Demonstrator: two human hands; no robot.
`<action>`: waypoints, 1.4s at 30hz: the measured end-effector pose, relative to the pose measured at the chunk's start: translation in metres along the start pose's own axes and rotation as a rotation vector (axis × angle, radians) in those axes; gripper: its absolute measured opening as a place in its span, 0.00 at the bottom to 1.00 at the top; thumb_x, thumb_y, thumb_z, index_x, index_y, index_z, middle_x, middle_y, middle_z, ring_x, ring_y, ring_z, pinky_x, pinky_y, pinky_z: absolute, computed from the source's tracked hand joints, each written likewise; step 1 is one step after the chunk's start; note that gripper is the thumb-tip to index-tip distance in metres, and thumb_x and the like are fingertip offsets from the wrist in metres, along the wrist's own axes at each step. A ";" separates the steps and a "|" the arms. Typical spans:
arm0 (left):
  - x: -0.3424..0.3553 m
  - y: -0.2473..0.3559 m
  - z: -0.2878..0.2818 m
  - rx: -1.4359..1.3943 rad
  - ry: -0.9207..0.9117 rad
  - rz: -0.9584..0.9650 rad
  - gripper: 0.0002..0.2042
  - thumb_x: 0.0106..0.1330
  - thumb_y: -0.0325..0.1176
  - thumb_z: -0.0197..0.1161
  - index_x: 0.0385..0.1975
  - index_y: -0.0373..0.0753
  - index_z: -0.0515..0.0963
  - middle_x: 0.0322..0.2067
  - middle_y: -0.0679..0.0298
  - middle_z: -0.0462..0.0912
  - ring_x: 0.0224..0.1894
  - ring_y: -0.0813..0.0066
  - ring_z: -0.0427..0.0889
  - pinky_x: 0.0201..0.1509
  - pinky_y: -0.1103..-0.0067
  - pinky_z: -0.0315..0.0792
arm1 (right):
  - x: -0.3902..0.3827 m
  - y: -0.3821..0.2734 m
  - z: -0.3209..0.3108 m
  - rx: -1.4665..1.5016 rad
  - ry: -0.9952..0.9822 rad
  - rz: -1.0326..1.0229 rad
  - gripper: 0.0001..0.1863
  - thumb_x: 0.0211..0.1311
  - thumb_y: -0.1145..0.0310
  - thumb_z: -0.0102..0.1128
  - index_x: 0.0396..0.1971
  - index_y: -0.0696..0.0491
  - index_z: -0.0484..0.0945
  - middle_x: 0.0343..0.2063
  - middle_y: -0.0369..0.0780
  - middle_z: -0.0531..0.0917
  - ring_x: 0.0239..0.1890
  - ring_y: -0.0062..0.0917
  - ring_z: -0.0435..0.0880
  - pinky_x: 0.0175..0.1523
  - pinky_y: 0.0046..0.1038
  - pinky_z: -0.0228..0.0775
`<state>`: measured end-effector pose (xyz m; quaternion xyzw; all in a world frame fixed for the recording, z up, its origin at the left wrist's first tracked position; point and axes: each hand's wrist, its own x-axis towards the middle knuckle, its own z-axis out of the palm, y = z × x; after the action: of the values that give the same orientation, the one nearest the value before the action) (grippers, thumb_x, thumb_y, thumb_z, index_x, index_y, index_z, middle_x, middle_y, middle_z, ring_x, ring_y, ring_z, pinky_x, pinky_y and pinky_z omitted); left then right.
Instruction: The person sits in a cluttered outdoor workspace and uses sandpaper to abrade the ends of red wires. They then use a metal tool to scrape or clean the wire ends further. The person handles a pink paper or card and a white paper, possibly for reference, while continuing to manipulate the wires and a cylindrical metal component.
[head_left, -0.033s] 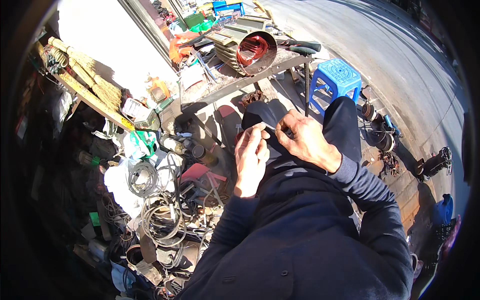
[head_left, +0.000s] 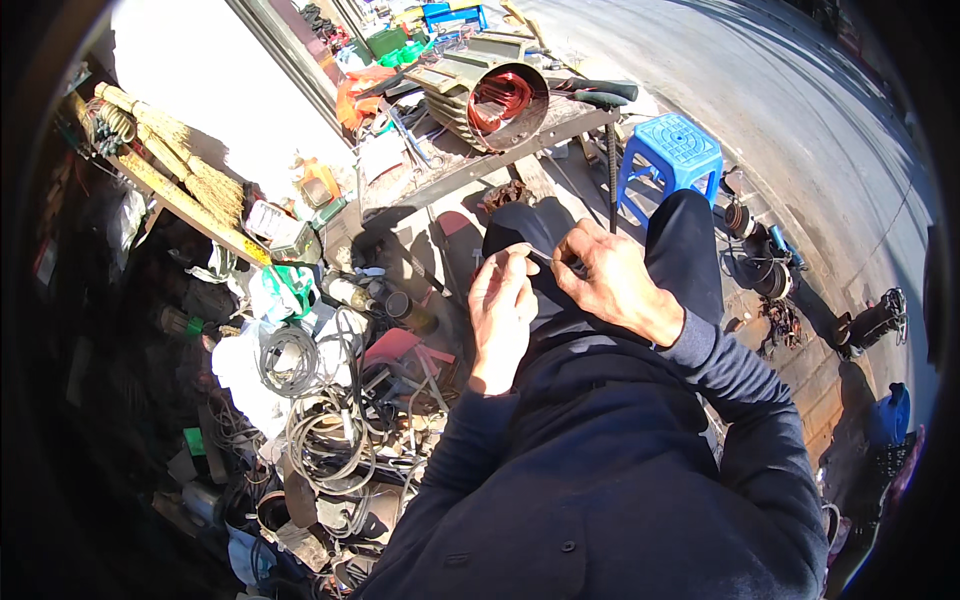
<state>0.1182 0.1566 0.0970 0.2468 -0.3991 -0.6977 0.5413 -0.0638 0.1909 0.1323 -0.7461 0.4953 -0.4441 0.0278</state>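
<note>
Above my dark-trousered lap, my left hand and my right hand face each other, fingertips nearly meeting. The thumb and fingers of my left hand are pinched together at the tips. My right hand has its fingers curled and its thumb pressed to the index finger. Between the two pinches runs a thin, short sliver, too small to name. Beyond my knees stands a wooden bench bearing a ribbed motor housing with red windings inside.
A blue plastic stool stands past my right knee. Coiled cables, scrap and bags crowd the ground at left. Straw brooms lean on a yellow beam. Wire spools lie at right, near the road.
</note>
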 end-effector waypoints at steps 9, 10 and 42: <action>0.027 -0.012 0.042 0.224 0.018 0.100 0.06 0.75 0.32 0.66 0.45 0.38 0.82 0.29 0.77 0.79 0.21 0.95 0.61 0.22 0.90 0.54 | -0.006 0.013 -0.023 0.015 0.121 0.043 0.08 0.58 0.71 0.69 0.34 0.57 0.80 0.29 0.46 0.78 0.32 0.45 0.82 0.36 0.42 0.75; 0.029 -0.013 0.045 0.212 0.003 0.131 0.06 0.75 0.31 0.66 0.45 0.37 0.82 0.28 0.76 0.79 0.20 0.94 0.61 0.21 0.89 0.53 | -0.006 0.015 -0.025 0.038 0.123 0.077 0.08 0.59 0.70 0.69 0.35 0.57 0.80 0.30 0.46 0.78 0.32 0.45 0.83 0.36 0.42 0.75; 0.022 -0.015 0.038 0.233 -0.117 0.007 0.08 0.72 0.26 0.67 0.47 0.32 0.83 0.27 0.71 0.80 0.20 0.91 0.67 0.22 0.89 0.60 | -0.022 0.027 -0.010 0.818 0.151 0.403 0.09 0.64 0.70 0.75 0.33 0.59 0.84 0.27 0.33 0.81 0.29 0.13 0.75 0.35 0.20 0.70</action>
<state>0.0739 0.1477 0.1084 0.2658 -0.5091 -0.6579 0.4871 -0.0923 0.1979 0.1117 -0.5284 0.4151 -0.6419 0.3695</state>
